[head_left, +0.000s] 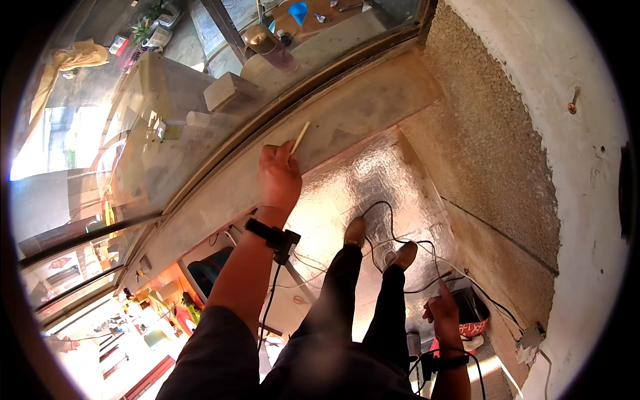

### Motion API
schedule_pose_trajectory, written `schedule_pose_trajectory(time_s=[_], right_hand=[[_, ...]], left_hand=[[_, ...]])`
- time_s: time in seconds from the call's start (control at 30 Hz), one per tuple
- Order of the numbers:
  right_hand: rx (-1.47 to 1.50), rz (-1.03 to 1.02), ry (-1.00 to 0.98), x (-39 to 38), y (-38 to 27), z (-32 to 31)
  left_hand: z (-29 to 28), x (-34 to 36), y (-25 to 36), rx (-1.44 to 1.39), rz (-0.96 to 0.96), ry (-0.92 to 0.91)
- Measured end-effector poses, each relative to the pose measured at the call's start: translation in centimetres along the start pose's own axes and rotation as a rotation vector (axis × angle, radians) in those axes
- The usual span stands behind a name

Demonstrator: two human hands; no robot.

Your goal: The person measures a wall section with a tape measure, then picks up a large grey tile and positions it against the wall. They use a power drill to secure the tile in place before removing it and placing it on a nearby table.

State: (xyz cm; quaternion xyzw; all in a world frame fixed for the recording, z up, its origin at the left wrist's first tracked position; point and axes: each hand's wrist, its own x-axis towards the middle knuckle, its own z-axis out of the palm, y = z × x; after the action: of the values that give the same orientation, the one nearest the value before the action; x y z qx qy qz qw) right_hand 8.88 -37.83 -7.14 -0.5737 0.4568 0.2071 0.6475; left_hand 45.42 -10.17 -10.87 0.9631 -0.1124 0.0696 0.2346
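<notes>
Rough wall (493,133), biggest thing, right side; closes off the sill's right end. Window (143,190) takes upper left; its frame runs the full length of the sill's far edge. Shiny floor (393,160) below the sill's near edge. Sill (373,103) is long, narrow, stained, set between window and floor.

Left hand (279,177) reaches over the sill's near edge about mid-length, fingers pinched on the stick; whether the knuckles touch the sill, cannot tell. Right hand (443,310) hangs low right, clear of the sill, one finger out, others loosely curled; cannot tell if it has hold of anything.

Black container (471,304) with red patterned side sits just beside the right hand. Pale box (227,92) and tall container (270,48) show at the glass, beyond the sill's far edge. Black cable (392,220) loops by both shoes (405,255), clutter underfoot. Black wrist device (283,245) strapped on the left wrist. Blue funnel (298,12) past the glass. Stick (300,138), thin, pale, tilted, over the sill near its near edge. Screw (572,107) pokes from the wall's white part, far right.
</notes>
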Motion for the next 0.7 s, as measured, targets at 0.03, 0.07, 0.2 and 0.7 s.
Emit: schedule_pose_trajectory(time_s=[0.03,0.07,0.2,0.7], right_hand=[[-0.008,-0.001,-0.002,0.0,0.0,0.1],[-0.008,0.003,0.000,0.0,0.1,0.2],[0.010,0.018,0.033,-0.2,0.1,0.2],[0.109,0.092,0.135,-1.5,4.0,-1.2]], left_hand=[[0.0,0.6,-1.0,0.054,-0.004,0.014],[0.1,1.2,-1.3,0.107,-0.007,0.027],[1.8,3.2,0.3,0.103,0.005,-0.004],[9.6,9.5,8.5,0.048,0.173,0.017]])
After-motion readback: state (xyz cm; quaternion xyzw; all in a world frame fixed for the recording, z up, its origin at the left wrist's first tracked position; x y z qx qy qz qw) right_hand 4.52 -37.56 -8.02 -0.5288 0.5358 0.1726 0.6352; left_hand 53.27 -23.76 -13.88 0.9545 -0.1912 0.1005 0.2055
